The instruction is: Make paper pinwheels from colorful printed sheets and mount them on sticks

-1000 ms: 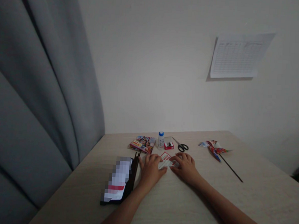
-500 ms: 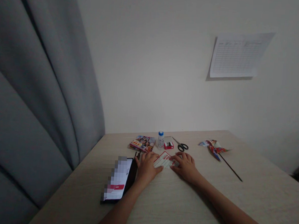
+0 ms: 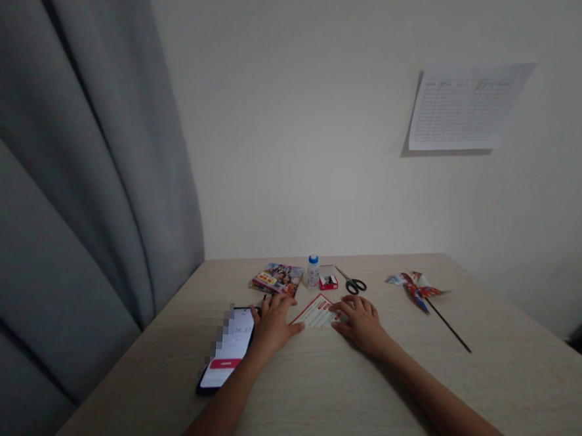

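Resting flat and slightly spread, the fingers of the right hand [image 3: 361,324] lie on the right end of a glossy white-and-red printed card [image 3: 317,314], touching it without pinching or clenching. The fingers of the left hand [image 3: 272,325] are also released and fanned out, arched lightly over the pale table at about 10 o'clock from the card. That hand's thumb points toward the card's left corner, just beside it; I cannot tell whether they touch.

The thin, flat card lies at the middle of the hands, between them. With 12 o'clock pointing away from the person, its long axis seems to run from about 7 o'clock to 1 o'clock, and a red band marks its upper-left edge. The right end is partly hidden.

At 8 o'clock, beside the left hand, lies a smooth black-edged smartphone [image 3: 226,352] with a lit, partly pixelated screen and a red bar. Farther out at 11 o'clock is a glossy illustrated booklet [image 3: 277,280]. At 12 o'clock stand a small white plastic bottle with a blue cap [image 3: 313,270] and a little red box [image 3: 328,283]. Black-handled scissors [image 3: 353,285] lie at 1 o'clock. At 2 o'clock, a colourful foil pinwheel [image 3: 417,286] lies on a thin black stick. The wood-grain table [image 3: 359,393] bears them all, with a grey pleated curtain [image 3: 77,165] at its left edge and a ruled paper sheet [image 3: 465,107] on the wall beyond.
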The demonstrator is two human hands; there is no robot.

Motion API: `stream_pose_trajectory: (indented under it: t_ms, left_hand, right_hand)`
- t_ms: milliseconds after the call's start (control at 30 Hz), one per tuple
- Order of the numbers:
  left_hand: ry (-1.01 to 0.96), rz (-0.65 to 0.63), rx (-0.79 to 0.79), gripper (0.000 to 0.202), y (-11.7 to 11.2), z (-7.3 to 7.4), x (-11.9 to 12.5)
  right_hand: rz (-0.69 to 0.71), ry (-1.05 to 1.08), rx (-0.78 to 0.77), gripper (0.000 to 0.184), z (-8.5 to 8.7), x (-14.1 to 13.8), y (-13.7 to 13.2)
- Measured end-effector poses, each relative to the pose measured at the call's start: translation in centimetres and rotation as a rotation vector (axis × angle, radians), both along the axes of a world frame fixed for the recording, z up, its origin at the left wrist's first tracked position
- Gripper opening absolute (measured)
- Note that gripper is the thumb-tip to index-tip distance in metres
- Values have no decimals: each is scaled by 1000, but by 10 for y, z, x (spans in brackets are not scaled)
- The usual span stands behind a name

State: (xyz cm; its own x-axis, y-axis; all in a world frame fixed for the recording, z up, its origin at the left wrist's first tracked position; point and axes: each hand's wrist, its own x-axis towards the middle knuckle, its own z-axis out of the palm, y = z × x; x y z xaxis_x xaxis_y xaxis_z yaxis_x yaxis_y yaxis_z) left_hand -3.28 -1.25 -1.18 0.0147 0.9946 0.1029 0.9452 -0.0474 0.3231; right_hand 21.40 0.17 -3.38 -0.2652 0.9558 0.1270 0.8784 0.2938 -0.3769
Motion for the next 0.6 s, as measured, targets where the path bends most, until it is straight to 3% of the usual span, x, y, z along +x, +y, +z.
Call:
stream_pose_trajectory:
  t_ms: [600]
  left_hand:
    - [152, 68, -77, 59, 0, 15, -24]
  right_hand:
    - [17, 5, -10, 40, 2, 3, 0]
